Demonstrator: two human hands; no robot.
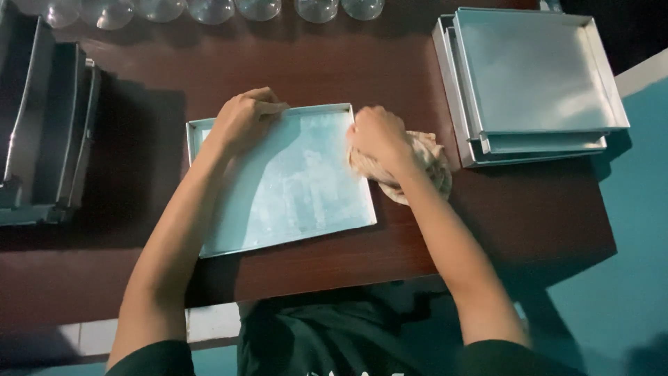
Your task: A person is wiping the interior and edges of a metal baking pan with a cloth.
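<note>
Fingers of the left hand [243,118] curl over the far rim of a shallow square metal baking tray [285,184], gripping that edge near its left corner and pinning the tray to the table. Fingers of the right hand [376,136] are bunched tightly around a crumpled beige cloth [424,163], pressing it against the tray's right rim near the far right corner; part of the cloth spills out past the tray onto the wood. The tray lies flat and slightly turned, near the middle of a dark reddish-brown wooden table [348,63], its pale inner surface showing dull smears. Both bare forearms reach in from the bottom of the view, out of dark sleeves. Well to the right, at the table's far right corner, sits a stack of similar metal trays [536,76]. Along the far edge stands a row of clear glasses [209,10]. More dark metal pans [49,125] stand on edge at the left. A teal floor [626,278] shows beyond the table on the right.
</note>
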